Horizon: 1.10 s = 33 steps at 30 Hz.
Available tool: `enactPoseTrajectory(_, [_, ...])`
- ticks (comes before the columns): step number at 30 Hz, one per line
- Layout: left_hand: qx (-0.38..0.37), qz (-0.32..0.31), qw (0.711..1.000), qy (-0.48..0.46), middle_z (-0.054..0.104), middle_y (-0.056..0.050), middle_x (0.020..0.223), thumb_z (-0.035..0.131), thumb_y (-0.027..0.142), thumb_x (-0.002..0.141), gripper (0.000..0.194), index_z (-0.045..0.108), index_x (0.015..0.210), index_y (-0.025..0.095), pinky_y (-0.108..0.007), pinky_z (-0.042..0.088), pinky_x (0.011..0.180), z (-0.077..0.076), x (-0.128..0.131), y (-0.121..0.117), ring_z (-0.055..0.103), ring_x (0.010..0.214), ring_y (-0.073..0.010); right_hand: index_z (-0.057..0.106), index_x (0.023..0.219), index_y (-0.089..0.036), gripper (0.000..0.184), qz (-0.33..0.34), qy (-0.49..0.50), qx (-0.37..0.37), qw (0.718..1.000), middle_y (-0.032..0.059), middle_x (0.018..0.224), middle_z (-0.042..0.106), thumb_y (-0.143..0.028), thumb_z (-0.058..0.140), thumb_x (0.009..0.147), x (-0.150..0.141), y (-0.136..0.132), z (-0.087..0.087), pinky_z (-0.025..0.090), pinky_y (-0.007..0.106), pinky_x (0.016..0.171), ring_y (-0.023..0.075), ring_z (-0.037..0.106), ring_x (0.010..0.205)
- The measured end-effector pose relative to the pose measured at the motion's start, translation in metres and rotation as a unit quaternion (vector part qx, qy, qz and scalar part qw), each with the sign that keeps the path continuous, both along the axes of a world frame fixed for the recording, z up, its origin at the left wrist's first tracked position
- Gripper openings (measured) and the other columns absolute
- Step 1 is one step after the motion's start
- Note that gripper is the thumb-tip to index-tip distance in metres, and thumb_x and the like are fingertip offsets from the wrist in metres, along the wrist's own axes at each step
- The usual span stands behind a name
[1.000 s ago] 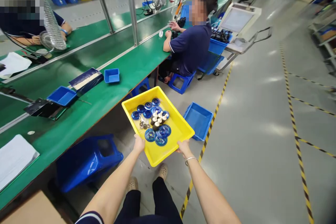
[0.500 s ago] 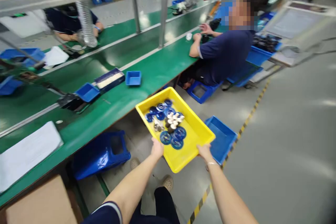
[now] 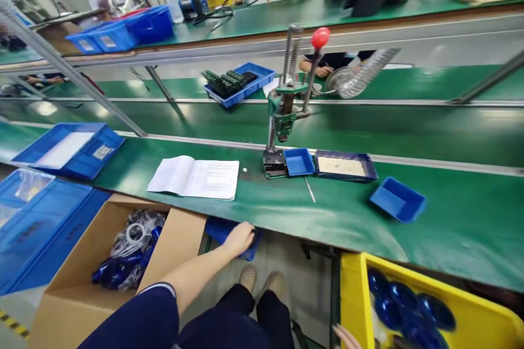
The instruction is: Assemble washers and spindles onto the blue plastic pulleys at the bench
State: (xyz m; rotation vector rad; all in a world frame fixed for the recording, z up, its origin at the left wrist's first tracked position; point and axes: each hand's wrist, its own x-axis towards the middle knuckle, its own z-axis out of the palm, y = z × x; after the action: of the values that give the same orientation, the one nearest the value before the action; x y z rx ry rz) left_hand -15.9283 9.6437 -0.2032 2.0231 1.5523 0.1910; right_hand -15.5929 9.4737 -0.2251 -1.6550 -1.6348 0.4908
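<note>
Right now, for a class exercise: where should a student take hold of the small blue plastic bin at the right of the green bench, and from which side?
Probably best at the top rim of the small blue plastic bin, on the corner nearest the camera, coming from the aisle side of the green bench. Its open top and thin walls let the fingers hook inside the rim, with the thumb outside.

Glossy blue plastic discs [image 3: 409, 305]; smooth yellow plastic tray [image 3: 462, 289]
</note>
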Motion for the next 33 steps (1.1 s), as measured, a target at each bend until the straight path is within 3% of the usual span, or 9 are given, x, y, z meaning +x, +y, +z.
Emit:
enactPoseTrajectory(3, [0.049,0.066,0.996,0.026,0.062,-0.015,0.104,0.032,0.024,0.094,0.032,0.060,0.107,0.015,-0.048,0.045,0.099,0.006,-0.052,-0.003,0.055,0.106,-0.0271,0.058,0.111,-0.029,0.028,0.143,-0.047,0.025,0.988,0.0112,0.113,0.063,-0.020,0.044,0.089,-0.025,0.059,-0.006,0.056,0.052,0.086,0.0290,0.062,0.105])
enactPoseTrajectory(6, [0.078,0.095,0.991,0.045,0.063,-0.013,0.103,0.037,0.027,0.094,0.029,0.062,0.106,0.016,-0.045,0.047,0.097,0.014,-0.066,-0.019,0.056,0.105,-0.0260,0.055,0.114,-0.022,0.031,0.239,-0.087,0.037,0.967,0.0125,0.119,0.059,-0.014,0.040,0.089,-0.050,0.151,-0.002,0.052,0.050,0.096,0.0269,0.057,0.113])
enactPoseTrajectory(8, [0.100,0.123,0.986,0.058,0.061,-0.014,0.114,0.040,0.028,0.093,0.031,0.060,0.114,0.016,-0.044,0.044,0.103,0.020,-0.069,-0.019,0.054,0.114,-0.0262,0.055,0.113,-0.017,0.030,0.236,-0.108,0.069,0.963,0.0155,0.117,0.058,-0.015,0.039,0.089,-0.058,0.212,0.005,0.051,0.050,0.096,0.0278,0.055,0.112])
enactPoseTrajectory(10, [0.124,0.156,0.977,0.073,0.054,-0.015,0.132,0.041,0.030,0.093,0.039,0.053,0.128,0.016,-0.045,0.036,0.112,0.025,-0.078,-0.006,0.046,0.129,-0.0262,0.056,0.112,-0.012,0.029,0.186,-0.128,0.097,0.969,0.0191,0.115,0.056,-0.017,0.040,0.088,-0.059,0.261,0.013,0.049,0.053,0.096,0.0305,0.053,0.111])
enactPoseTrajectory(13, [0.144,0.187,0.968,0.088,0.035,-0.014,0.153,0.041,0.033,0.094,0.051,0.039,0.142,0.013,-0.044,0.020,0.121,0.029,-0.112,0.031,0.025,0.145,-0.0239,0.057,0.109,-0.009,0.029,0.123,-0.152,0.125,0.973,0.0215,0.111,0.056,-0.020,0.041,0.088,-0.066,0.306,0.016,0.046,0.056,0.097,0.0333,0.051,0.110])
enactPoseTrajectory(17, [0.132,0.158,0.972,0.114,0.024,-0.013,0.159,0.054,0.043,0.089,0.068,0.032,0.147,0.015,-0.047,0.009,0.123,0.023,-0.175,0.077,0.013,0.149,-0.0253,0.055,0.114,-0.011,0.029,0.198,-0.147,0.121,0.962,0.0194,0.116,0.055,-0.022,0.041,0.091,-0.114,0.315,0.011,0.046,0.052,0.098,0.0305,0.051,0.112])
enactPoseTrajectory(20, [0.111,0.152,0.975,0.118,0.024,-0.013,0.159,0.059,0.054,0.084,0.079,0.030,0.149,0.018,-0.052,0.008,0.121,0.008,-0.198,0.099,0.015,0.148,-0.0283,0.050,0.123,-0.014,0.033,0.279,-0.133,0.086,0.947,0.0178,0.127,0.052,-0.024,0.041,0.093,-0.173,0.306,0.005,0.043,0.050,0.104,0.0280,0.048,0.121])
enactPoseTrajectory(26, [0.139,0.269,0.946,0.120,0.016,-0.012,0.161,0.042,0.061,0.089,0.080,0.022,0.152,0.018,-0.058,0.006,0.120,-0.015,-0.162,0.123,0.008,0.149,-0.0313,0.039,0.138,-0.012,0.046,0.285,-0.191,0.041,0.938,0.0201,0.149,0.035,-0.027,0.044,0.095,-0.271,0.312,-0.006,0.030,0.050,0.113,0.0288,0.028,0.142])
enactPoseTrajectory(33, [0.125,0.253,0.951,0.125,0.018,-0.013,0.160,0.034,0.059,0.093,0.074,0.022,0.152,0.017,-0.063,0.016,0.118,-0.014,-0.155,0.131,0.015,0.148,-0.0318,0.054,0.122,-0.013,0.036,0.234,-0.264,0.054,0.934,0.0195,0.140,0.048,-0.025,0.056,0.088,-0.292,0.330,-0.018,0.032,0.053,0.109,0.0330,0.039,0.135])
